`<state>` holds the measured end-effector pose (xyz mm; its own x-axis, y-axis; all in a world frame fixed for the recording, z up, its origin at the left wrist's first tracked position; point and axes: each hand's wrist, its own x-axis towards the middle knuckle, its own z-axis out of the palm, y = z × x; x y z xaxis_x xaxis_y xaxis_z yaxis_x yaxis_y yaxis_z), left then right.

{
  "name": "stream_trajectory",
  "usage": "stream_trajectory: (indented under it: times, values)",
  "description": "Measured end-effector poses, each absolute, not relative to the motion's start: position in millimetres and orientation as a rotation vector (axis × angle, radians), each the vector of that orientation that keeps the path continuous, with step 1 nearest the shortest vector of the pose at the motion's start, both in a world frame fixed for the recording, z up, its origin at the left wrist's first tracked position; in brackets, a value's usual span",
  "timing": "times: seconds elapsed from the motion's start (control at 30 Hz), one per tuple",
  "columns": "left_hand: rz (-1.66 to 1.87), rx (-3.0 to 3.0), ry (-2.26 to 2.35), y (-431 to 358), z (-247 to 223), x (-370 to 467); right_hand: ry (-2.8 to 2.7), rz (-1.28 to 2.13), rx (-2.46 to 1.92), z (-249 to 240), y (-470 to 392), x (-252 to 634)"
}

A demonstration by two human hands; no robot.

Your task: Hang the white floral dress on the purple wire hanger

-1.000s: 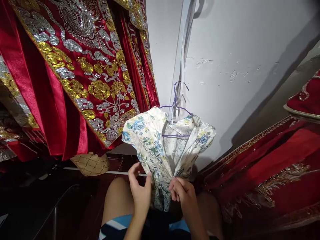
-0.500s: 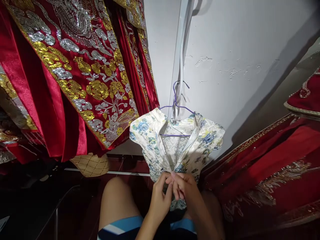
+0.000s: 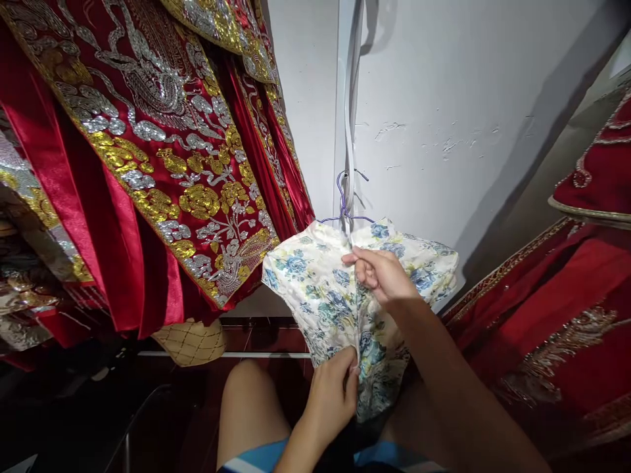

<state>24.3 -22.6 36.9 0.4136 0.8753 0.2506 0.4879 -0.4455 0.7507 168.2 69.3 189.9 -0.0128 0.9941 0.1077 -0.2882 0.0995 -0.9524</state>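
A pale floral dress (image 3: 315,282), patterned with blue flowers and green leaves, hangs in front of my lap at the middle of the view, its two front edges drawn together in one line. It sits on a purple wire hanger (image 3: 341,214), whose hook meets a white strap (image 3: 349,112) running down the wall (image 3: 424,85); the strap seems to bear the weight, which would leave both my hands free for the cloth. My right hand (image 3: 382,272) is at the neck end of that line, thumb and forefinger nearly closed on the edge, the other fingers curled in. My left hand (image 3: 331,387) is lower on the same line, thumb and forefinger pressed together on the cloth. Gripped apart like this, the two points probably keep the front straight and the edges side by side. Beyond the dress, at left, hangs a red robe (image 3: 200,200) with gold and silver sequins; at right is red cloth (image 3: 557,295) with beadwork. Below the robe are a tan quilted thing (image 3: 192,341) and a white rod (image 3: 276,355), and nearest me my bare knee (image 3: 251,394) and blue shorts (image 3: 269,452).
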Motion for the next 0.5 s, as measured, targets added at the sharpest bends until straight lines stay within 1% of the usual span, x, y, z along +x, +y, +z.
stream_trajectory:
  times: [0.1, 0.2, 0.3, 0.37, 0.47, 0.5]
  values:
    - [0.792, 2.178, 1.138, -22, 36, 28, -1.032, 1.211, -0.867, 200, 73, 170]
    - [0.757, 2.173, 1.111, -16, 33, 27, -1.077, 1.185, -0.872, 200, 72, 171]
    - [0.802, 2.087, 1.073, -1, 48, 19, -1.154, 1.145, -0.884, 192, 67, 170]
    - [0.990, 2.030, 1.045, 14, 73, 13, -1.196, 1.096, -0.883, 188, 62, 170]
    - [1.454, 2.028, 1.036, 40, 126, 7, -1.275, 1.039, -0.893, 187, 53, 170]
    - [1.556, 2.089, 1.011, 48, 143, 6, -1.306, 1.028, -0.901, 188, 49, 170]
